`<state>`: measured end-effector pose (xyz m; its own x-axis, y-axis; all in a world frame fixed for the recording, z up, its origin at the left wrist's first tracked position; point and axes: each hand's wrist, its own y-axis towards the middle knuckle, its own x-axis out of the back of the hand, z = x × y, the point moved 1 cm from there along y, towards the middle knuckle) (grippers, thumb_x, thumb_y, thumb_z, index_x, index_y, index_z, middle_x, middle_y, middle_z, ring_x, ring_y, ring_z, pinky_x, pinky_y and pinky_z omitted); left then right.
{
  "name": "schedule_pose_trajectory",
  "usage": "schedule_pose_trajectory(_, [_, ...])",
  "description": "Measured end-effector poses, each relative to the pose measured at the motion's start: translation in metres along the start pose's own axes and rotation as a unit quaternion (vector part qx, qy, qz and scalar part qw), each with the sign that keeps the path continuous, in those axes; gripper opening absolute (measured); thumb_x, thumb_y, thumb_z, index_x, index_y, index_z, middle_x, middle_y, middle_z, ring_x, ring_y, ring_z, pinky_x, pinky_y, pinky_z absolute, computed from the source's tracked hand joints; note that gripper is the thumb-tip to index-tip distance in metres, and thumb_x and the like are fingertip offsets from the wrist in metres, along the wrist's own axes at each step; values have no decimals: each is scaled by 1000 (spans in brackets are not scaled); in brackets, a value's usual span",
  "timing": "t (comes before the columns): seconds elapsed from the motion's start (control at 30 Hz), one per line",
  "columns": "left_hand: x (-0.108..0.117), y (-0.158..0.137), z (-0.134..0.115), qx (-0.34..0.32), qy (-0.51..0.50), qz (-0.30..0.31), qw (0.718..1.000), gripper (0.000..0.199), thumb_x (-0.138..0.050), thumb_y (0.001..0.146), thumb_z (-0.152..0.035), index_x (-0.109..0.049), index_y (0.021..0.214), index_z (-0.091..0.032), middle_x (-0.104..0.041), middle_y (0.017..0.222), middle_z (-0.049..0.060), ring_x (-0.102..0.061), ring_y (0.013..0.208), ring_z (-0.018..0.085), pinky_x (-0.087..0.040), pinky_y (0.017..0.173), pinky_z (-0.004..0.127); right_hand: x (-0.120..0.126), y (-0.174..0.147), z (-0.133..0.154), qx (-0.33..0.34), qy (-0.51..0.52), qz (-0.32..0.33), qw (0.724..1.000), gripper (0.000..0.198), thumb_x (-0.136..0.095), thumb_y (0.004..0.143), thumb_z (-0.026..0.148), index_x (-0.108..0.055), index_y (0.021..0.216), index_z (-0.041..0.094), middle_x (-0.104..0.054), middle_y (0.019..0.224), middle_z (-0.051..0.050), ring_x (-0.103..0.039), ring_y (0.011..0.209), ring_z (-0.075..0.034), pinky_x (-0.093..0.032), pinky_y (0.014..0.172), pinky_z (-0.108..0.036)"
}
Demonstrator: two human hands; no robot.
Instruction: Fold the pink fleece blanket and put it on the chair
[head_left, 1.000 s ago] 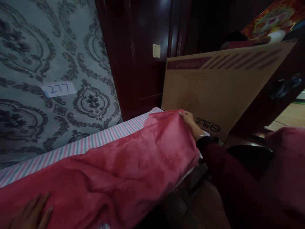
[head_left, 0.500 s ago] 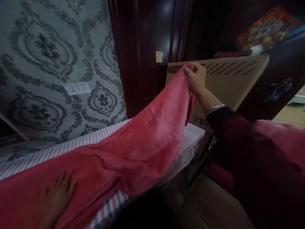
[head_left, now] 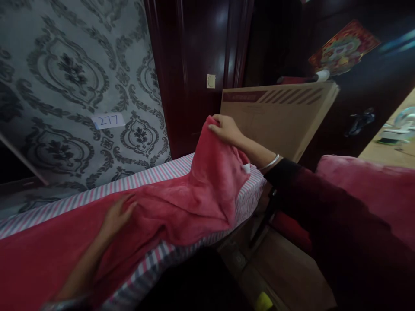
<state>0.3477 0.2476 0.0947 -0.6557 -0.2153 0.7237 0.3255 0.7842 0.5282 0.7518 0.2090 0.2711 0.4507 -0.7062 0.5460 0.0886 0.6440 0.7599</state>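
Note:
A red plush blanket (head_left: 155,207) lies lengthwise on a table covered with a striped tablecloth (head_left: 87,201). My right hand (head_left: 227,128) pinches its raised edge, so that end stands up in a fold above the table. A small white tag (head_left: 247,168) shows on the lifted part, below my right wrist. My left hand (head_left: 117,217) rests on the flat part of the blanket, fingers stretched and slightly blurred, palm down. Creases run through the cloth between the two hands.
Behind the table's right end a large cardboard box (head_left: 275,112) leans near a dark door (head_left: 191,52). More pink plush fabric (head_left: 366,190) is at the right. A paper label (head_left: 108,120) reading 277 is on the patterned wall.
My right hand has brought the blanket's raised edge left and lower, folding that end over more. My left hand has slid right and forward along the cloth. The view has shifted slightly.

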Motion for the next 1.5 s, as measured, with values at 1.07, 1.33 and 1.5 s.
schedule_pose_trajectory(1.07, [-8,-99,26,134,-137,120,974,36,-51,83,-42,-68,106,-19,-78,100,7,-72,92,27,-60,85,42,-78,-265,-43,-300,204,80,928,37,-52,86,52,-72,92,22,-75,92,-7,-68,90,-25,-53,84,-37])
schedule_pose_trajectory(1.33, [-22,-105,13,-38,31,35,998,48,-58,79,-30,-63,125,-19,-62,136,15,-57,129,33,-45,112,52,-88,-265,-8,-242,143,86,956,33,-60,80,54,-72,88,25,-76,94,-7,-68,92,-31,-52,88,-42])
schedule_pose_trajectory(1.5, [-24,-113,11,-56,17,69,996,30,-56,87,-38,-67,108,-20,-67,127,14,-62,120,31,-50,105,48,-87,-258,0,-235,274,76,929,33,-61,80,50,-69,100,24,-75,104,-8,-69,97,-28,-54,90,-41])
